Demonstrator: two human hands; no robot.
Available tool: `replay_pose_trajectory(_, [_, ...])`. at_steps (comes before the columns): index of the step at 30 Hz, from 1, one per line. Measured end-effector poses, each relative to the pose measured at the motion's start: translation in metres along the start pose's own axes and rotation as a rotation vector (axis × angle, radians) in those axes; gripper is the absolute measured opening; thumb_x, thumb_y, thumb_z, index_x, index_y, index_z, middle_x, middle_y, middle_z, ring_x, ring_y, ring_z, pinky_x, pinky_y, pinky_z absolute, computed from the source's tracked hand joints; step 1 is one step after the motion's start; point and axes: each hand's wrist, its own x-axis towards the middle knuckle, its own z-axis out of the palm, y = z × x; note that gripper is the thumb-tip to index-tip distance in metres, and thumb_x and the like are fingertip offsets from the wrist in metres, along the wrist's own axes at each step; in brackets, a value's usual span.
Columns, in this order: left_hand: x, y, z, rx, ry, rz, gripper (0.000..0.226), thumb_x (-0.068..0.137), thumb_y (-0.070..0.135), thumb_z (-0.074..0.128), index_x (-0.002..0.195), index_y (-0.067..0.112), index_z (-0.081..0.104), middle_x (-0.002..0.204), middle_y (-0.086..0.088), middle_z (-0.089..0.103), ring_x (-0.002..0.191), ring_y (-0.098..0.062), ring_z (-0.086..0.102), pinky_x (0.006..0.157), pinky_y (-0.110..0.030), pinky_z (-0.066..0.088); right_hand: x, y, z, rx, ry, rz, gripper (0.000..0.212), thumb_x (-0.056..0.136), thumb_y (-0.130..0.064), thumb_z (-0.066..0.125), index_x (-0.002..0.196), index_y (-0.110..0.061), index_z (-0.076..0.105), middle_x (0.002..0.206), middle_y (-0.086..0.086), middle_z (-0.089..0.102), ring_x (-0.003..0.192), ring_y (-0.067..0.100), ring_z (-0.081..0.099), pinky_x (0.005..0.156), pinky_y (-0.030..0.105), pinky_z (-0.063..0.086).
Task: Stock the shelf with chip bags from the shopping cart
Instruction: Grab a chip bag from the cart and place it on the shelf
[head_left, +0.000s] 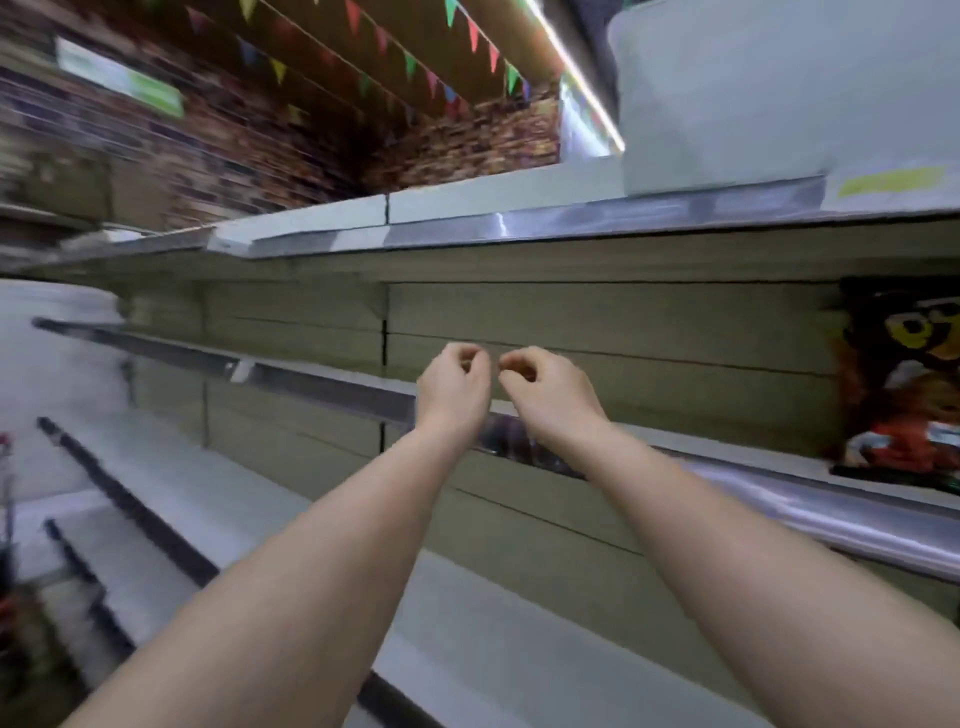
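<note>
Blurred shop shelving fills the view, seen from below at a slant, with coloured pennant strings (415, 62) stretched under the ceiling and a bright light strip (576, 78) running beside them. Three shelf levels can be counted on the near rack: an upper shelf (519, 223) on which a pale, blurred block (779, 93) is set, a middle shelf (322, 379) with a metal front rail, and a lower shelf (493, 639). Two bare forearms are raised from the bottom edge toward the middle shelf. The left hand (453, 387) and the right hand (545, 392) are held close together in front of the back panel, their knuckles almost meeting. The fingers of both hands are curled inward, fingertips drawn toward the thumbs; nothing can be seen held in either, though the blur makes small details hard to judge. One chip bag (898, 384) is seen, dark with orange and yellow print, stood upright on the middle shelf at the far right. It is placed well apart from both hands, on the right hand's side, and is touched by no finger. At the left edge a dark and red shape (8, 571) is partly visible, too blurred to be identified.
</note>
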Motion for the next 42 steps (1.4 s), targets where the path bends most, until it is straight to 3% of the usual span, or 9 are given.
replay_pose_trajectory(9, [-0.003,-0.149,-0.229,0.23,0.225,-0.319,0.03,0.095,0.021,0.042,0.117,0.01,0.059,0.122,-0.011,0.062,0.112,-0.03,0.057,0.094,-0.033,0.044,-0.025,-0.135,0.216,0.23,-0.378,-0.097,0.031,0.094,-0.02,0.047,0.123,-0.016,0.057,0.125,0.002,0.06,0.108,0.018,0.055,0.078,0.02,0.036])
replay_pose_trajectory(15, [-0.017,-0.26,-0.398,0.446,0.289,-0.519,0.029,0.096,0.025,0.04,0.109,0.012,0.063,0.115,-0.012,0.065,0.106,-0.029,0.058,0.076,-0.027,0.039,-0.064,-0.241,0.38,0.311,-0.615,-0.119,0.033,0.093,-0.021,0.048,0.125,-0.015,0.056,0.129,0.005,0.058,0.118,0.022,0.053,0.097,0.029,0.041])
replay_pose_trajectory(19, [-0.022,-0.316,-0.478,0.438,0.359,-0.602,0.029,0.096,0.03,0.042,0.112,0.017,0.063,0.116,-0.008,0.065,0.107,-0.028,0.058,0.079,-0.028,0.04,-0.078,-0.295,0.46,0.332,-0.716,-0.098,0.035,0.094,-0.021,0.048,0.127,-0.013,0.054,0.132,0.007,0.057,0.123,0.024,0.05,0.101,0.031,0.038])
replay_pose_trajectory(23, [-0.021,-0.366,-0.524,0.347,0.408,-0.693,0.028,0.093,0.029,0.045,0.111,0.017,0.063,0.115,-0.009,0.065,0.106,-0.029,0.06,0.093,-0.037,0.048,-0.091,-0.322,0.537,0.342,-0.805,-0.062,0.034,0.093,-0.021,0.05,0.125,-0.013,0.056,0.128,0.008,0.059,0.111,0.022,0.056,0.093,0.029,0.043])
replay_pose_trajectory(29, [0.0,-0.455,-0.569,0.269,0.442,-0.801,0.022,0.095,0.029,0.044,0.108,0.02,0.059,0.115,-0.009,0.064,0.105,-0.029,0.061,0.092,-0.043,0.051,-0.083,-0.335,0.65,0.318,-0.922,-0.018,0.038,0.095,-0.023,0.046,0.132,-0.017,0.048,0.127,0.006,0.056,0.092,0.015,0.049,0.078,0.025,0.04])
replay_pose_trajectory(33, [0.048,-0.517,-0.604,0.264,0.473,-0.81,0.012,0.095,0.028,0.045,0.096,0.022,0.055,0.111,-0.01,0.065,0.103,-0.029,0.061,0.093,-0.044,0.051,-0.041,-0.35,0.732,0.325,-0.942,-0.005,0.038,0.097,-0.027,0.045,0.133,-0.016,0.047,0.133,0.006,0.052,0.107,0.019,0.052,0.078,0.025,0.038])
replay_pose_trajectory(35, [0.081,-0.543,-0.621,0.269,0.486,-0.825,0.012,0.096,0.028,0.045,0.098,0.021,0.055,0.108,-0.008,0.066,0.101,-0.027,0.062,0.092,-0.043,0.051,-0.012,-0.361,0.774,0.332,-0.948,0.004,0.038,0.097,-0.026,0.044,0.134,-0.016,0.047,0.133,0.005,0.052,0.097,0.017,0.05,0.071,0.023,0.038])
replay_pose_trajectory(40, [0.152,-0.603,-0.658,0.259,0.463,-0.861,0.013,0.097,0.025,0.041,0.101,0.021,0.053,0.102,-0.005,0.064,0.092,-0.024,0.063,0.079,-0.034,0.049,0.049,-0.39,0.872,0.355,-0.949,0.059,0.025,0.094,-0.024,0.045,0.116,-0.019,0.056,0.108,0.006,0.059,0.069,0.013,0.048,0.054,0.024,0.034])
replay_pose_trajectory(42, [0.171,-0.628,-0.674,0.258,0.458,-0.891,0.013,0.097,0.026,0.041,0.101,0.022,0.053,0.105,-0.005,0.065,0.096,-0.025,0.064,0.077,-0.034,0.047,0.063,-0.4,0.908,0.362,-0.949,0.083,0.033,0.094,-0.025,0.045,0.123,-0.016,0.055,0.101,0.004,0.057,0.077,0.019,0.05,0.063,0.026,0.038])
